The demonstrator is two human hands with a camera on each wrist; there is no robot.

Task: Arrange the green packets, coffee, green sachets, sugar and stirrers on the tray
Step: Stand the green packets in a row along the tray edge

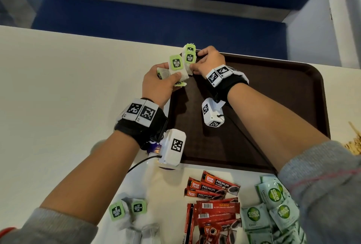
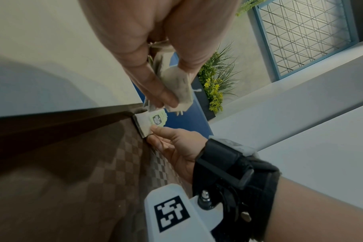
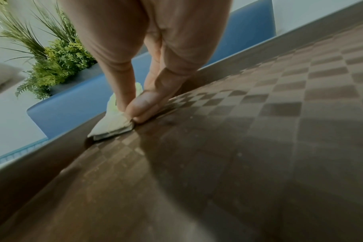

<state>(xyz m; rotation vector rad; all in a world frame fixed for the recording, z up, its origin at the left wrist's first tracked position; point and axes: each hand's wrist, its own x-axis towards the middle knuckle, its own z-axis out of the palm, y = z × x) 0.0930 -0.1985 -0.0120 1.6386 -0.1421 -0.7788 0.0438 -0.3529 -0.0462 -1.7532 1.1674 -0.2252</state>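
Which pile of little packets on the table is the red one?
The coffee sachets, lying just below the tray's near edge. They are red with white print; the tea bags to their left and the sachets to their right are green.

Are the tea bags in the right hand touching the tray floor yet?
Touching. In the right wrist view the tea bags pinched by the right hand sit with their lower edge on the tray floor, with no gap visible beneath them.

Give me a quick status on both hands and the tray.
Left hand grips tea bags. Right hand pinches more at tray far-left corner. Coffee, green sachets on table. Nothing in the way.
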